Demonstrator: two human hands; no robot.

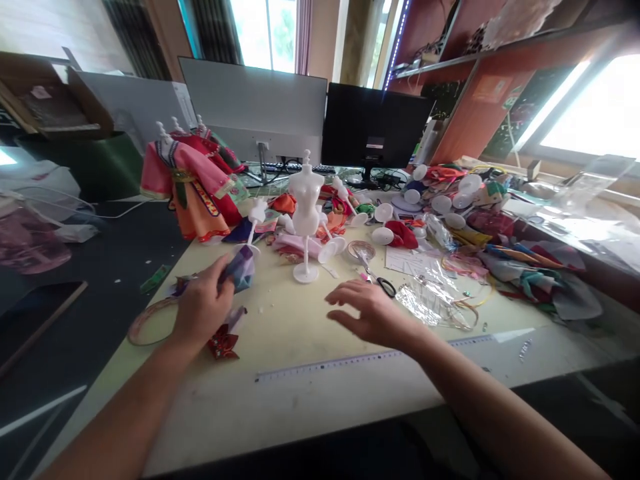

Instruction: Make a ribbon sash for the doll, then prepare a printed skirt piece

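Note:
My left hand (203, 303) pinches a small blue and purple cloth piece (241, 270) above the table's left part. Below it lie a dark red fabric flower (223, 343) and a hoop of tape (150, 322). My right hand (367, 308) hovers over the middle of the table with its fingers apart, holding nothing. Just beyond its fingers are scissors with black handles (386, 287). A white mini mannequin (307, 197) stands upright on its round base between and beyond both hands. A clear ruler (325, 366) lies nearer the front edge.
Dressed mini mannequins (197, 193) stand at the back left. Several bare mannequins and cloth scraps crowd the back, below two monitors (375, 127). Clear plastic bags (433, 297) and a fabric heap (533, 267) lie to the right. A phone (37, 317) rests far left.

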